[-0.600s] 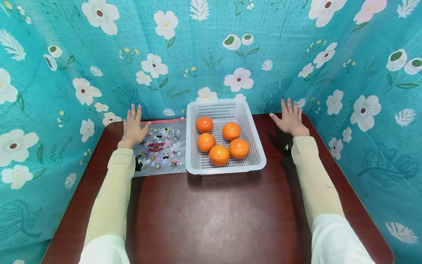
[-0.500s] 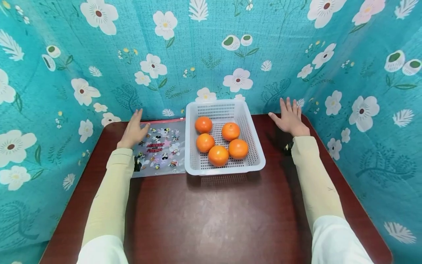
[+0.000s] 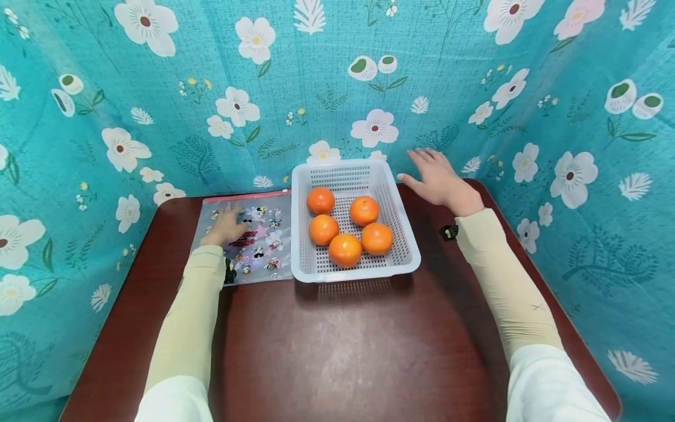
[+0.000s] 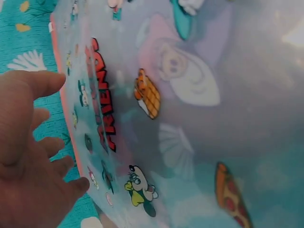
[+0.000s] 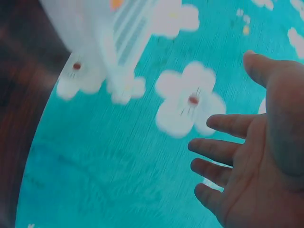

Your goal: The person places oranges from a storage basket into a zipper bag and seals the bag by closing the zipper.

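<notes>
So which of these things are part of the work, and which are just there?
Probably part of it:
Printed bag, beneath the left hand
White basket, near the right hand
Five oranges in the basket

Probably just surroundings:
Dark red table
Flowered teal cloth behind

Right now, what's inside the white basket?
Five oranges sit in the basket, with parts of its slotted floor showing between them. The floor directly under each orange is covered, so I can't see it.
</notes>
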### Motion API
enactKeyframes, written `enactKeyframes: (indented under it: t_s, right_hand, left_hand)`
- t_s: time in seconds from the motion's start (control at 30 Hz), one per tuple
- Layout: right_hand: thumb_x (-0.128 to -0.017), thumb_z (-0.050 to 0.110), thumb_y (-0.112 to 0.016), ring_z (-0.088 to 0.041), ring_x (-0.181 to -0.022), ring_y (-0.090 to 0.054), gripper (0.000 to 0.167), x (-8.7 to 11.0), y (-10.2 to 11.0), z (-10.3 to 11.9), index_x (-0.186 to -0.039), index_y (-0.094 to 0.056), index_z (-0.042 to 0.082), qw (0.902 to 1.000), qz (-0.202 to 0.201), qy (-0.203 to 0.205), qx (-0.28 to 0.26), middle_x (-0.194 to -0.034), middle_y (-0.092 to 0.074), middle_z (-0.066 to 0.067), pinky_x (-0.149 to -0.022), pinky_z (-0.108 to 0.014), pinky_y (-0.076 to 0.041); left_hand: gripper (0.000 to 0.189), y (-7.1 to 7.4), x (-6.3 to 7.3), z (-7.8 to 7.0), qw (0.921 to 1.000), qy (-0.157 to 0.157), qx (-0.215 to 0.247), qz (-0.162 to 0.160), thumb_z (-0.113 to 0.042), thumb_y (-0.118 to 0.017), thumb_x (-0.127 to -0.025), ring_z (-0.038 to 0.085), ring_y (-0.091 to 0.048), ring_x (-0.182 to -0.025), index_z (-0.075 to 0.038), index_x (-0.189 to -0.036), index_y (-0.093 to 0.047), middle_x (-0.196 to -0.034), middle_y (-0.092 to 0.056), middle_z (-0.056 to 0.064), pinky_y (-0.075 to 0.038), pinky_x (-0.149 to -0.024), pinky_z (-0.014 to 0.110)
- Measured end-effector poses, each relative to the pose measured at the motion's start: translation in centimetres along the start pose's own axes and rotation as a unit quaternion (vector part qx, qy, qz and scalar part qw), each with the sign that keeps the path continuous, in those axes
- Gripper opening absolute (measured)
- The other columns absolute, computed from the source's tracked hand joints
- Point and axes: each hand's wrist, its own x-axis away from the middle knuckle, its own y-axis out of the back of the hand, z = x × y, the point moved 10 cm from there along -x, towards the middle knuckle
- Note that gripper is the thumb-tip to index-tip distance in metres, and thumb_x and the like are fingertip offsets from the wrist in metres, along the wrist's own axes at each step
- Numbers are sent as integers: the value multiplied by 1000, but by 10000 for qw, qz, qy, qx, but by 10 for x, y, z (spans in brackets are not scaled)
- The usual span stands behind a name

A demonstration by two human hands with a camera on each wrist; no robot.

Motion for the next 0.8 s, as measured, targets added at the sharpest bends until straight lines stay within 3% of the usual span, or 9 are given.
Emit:
enactKeyframes:
  t_s: [0.2,0.3,0.47,0.6,0.8]
  right_hand:
    - [-105,51,-47,-43,-154,-17,77,5,-8,56,-161,-24,4,9971,62,746,-109,-166,-25,-21,-124,-58,-12]
    - [-104,48,-50,-41,-154,-18,75,10,-17,81,-160,-26,5,9939,250,1029,-312,-165,-28,-18,-124,-57,-13]
    - [-104,47,-51,-38,-153,-20,72,13,-33,117,-160,-28,7,9860,594,1456,-557,-164,-31,-16,-124,-56,-15]
    - [-103,53,-48,-35,-154,-21,74,14,-42,135,-160,-29,10,9816,752,1643,-611,-164,-31,-14,-124,-54,-17]
    - [-103,59,-43,-32,-153,-25,75,14,-50,158,-161,-30,13,9756,801,1953,-602,-164,-34,-10,-125,-51,-16]
  left_hand:
    - [68,-15,2,3,9957,47,-676,624,-30,-42,-108,59,3,-149,-6,-163,-10,-164,6,34,-11,-114,76]
    - [64,-19,3,3,9949,19,-723,706,-30,-42,-109,59,-1,-149,-6,-162,-16,-165,2,33,-14,-114,74]
    - [53,-13,8,-1,9960,-250,-830,199,-21,-51,-107,55,-26,-145,0,-154,-38,-159,-23,36,-27,-115,65]
    - [44,-9,10,-3,9952,-286,-920,-152,-17,-59,-104,52,-45,-135,2,-143,-54,-147,-47,32,-38,-109,62]
    - [31,-4,19,-13,9945,-453,-805,-502,-12,-68,-97,47,-60,-117,6,-123,-70,-124,-66,30,-46,-102,58]
